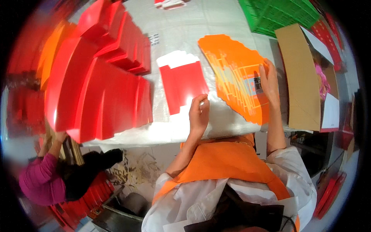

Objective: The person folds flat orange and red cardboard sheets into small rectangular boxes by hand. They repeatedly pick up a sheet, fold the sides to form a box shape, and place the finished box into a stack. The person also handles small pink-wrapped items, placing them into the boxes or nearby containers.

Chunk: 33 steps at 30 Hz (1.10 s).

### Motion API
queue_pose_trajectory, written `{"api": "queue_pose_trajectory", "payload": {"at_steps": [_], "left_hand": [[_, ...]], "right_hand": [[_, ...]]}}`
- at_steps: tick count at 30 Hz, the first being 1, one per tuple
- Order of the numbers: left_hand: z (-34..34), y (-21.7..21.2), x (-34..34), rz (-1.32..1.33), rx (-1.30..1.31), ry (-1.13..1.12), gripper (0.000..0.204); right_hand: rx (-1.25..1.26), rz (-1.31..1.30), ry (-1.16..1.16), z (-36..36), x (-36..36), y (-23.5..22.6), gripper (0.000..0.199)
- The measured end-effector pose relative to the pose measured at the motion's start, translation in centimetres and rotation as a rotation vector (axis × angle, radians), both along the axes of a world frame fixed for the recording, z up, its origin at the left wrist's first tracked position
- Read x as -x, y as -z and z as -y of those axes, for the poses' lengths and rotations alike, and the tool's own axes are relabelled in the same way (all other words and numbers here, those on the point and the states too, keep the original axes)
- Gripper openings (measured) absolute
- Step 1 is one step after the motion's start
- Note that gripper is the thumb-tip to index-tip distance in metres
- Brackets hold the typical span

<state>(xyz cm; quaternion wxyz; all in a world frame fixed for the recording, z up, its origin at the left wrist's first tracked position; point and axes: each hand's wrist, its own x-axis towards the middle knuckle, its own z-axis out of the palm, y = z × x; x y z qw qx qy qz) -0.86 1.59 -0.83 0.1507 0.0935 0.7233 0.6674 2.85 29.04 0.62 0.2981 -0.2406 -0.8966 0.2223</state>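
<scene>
A red card with a white scalloped end (186,83) lies flat in the middle of the table. At its near right corner my left hand (199,115) is closed, thumb and fingers pinched together; what they hold, if anything, is too small to make out. To the right, orange die-cut sheets (216,46) overlap in a fanned stack, with pale lines and a small printed label on them. My right hand (269,83) rests on the right side of this stack, its fingers stretched out.
Tall stacks of folded red card pieces (116,100) fill the table's left side. On the right stands an open cardboard box (303,81) with something pink inside, and behind it a green plastic crate (280,15). A person in a purple top (44,179) works at lower left.
</scene>
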Motion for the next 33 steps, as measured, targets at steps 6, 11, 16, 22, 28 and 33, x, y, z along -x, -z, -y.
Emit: {"api": "queue_pose_trajectory", "payload": {"at_steps": [6, 11, 16, 22, 28, 33], "left_hand": [[-6.3, 1.4, 3.4, -0.136, 0.219, 0.113, 0.043], [-9.9, 0.4, 5.4, 0.099, 0.039, 0.201, 0.047], [-10.8, 0.7, 6.5, 0.328, -0.457, 0.143, 0.039], [-10.9, -1.8, 7.8, 0.553, -0.396, 0.278, 0.034], [-12.7, -7.2, 4.7, 0.114, -0.19, 0.327, 0.046], [-13.0, -7.1, 2.5, -0.447, 0.479, 0.42, 0.072]], "right_hand": [[0.236, 0.183, 0.132, -2.9, -4.1, 4.8, 0.042], [0.108, 0.034, 0.078, 0.8, -0.5, 4.5, 0.043], [0.292, 0.135, -0.046, 2.2, 3.3, 2.6, 0.046], [0.477, 0.131, -0.125, 1.4, 4.2, 2.5, 0.046], [1.093, -0.119, -0.342, 2.0, 4.2, 1.8, 0.045], [1.495, -0.316, -0.448, 2.7, 3.8, 0.5, 0.046]]}}
